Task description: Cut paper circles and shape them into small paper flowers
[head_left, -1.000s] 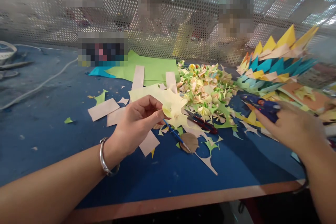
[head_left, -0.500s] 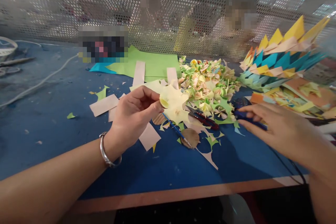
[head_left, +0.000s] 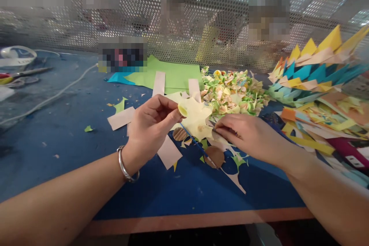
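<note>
From the feed I saw the left hand (head_left: 152, 125) pinching a small yellow-green paper disc (head_left: 182, 110) between thumb and forefinger, above the counter (head_left: 72, 134) and well in from its near edge. The right hand (head_left: 253, 134) hung low beside a jagged cream paper sheet (head_left: 198, 115), fingers narrowly bunched; whether they gripped anything, I could not tell. I judged that squeezing too hard might crease the disc, while a slack pinch might lose it among similar scraps. A low sideways sweep could knock the blue stick (head_left: 196, 144) off the brown cardboard circle (head_left: 217, 155) or scatter the folded-paper heap (head_left: 230, 88) near the counter's far edge.
</note>
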Tool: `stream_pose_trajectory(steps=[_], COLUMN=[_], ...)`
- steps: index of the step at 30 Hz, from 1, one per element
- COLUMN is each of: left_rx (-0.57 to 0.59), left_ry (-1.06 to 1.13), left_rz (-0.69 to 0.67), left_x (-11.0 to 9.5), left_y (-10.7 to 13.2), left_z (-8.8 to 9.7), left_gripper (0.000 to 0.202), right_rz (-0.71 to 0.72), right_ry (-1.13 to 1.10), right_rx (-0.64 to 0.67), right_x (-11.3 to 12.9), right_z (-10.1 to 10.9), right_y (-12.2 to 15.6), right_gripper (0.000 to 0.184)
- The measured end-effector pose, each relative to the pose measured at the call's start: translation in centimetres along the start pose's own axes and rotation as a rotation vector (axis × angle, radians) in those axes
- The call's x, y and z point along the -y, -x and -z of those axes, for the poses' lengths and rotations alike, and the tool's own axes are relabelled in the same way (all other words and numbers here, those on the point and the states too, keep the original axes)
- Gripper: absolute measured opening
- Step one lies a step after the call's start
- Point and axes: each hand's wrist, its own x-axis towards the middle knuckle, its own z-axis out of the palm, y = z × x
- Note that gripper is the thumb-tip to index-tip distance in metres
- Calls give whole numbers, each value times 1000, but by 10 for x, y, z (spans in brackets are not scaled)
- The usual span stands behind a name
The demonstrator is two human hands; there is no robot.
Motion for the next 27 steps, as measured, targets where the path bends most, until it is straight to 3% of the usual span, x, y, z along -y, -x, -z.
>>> stream_pose_trajectory(steps=[6, 10, 17, 27], left_rx=[20, 49, 78, 129], left_ry=[-6, -15, -44, -71], left_rz=[20, 51, 97, 118], left_x=[2, 6, 10, 9], left_y=[-1, -2, -2, -1], left_z=[1, 0, 0, -2], left_gripper=[13, 12, 13, 11], right_rz=[-184, -88, 185, 170], right_ry=[-163, -224, -118, -118], right_rx=[16, -71, -132, -7], right_x=[-4, -3, 1, -1], right_z=[-5, -12, -23, -27], right_y=[-13, -15, -24, -35], right_gripper=[18, 14, 18, 15])
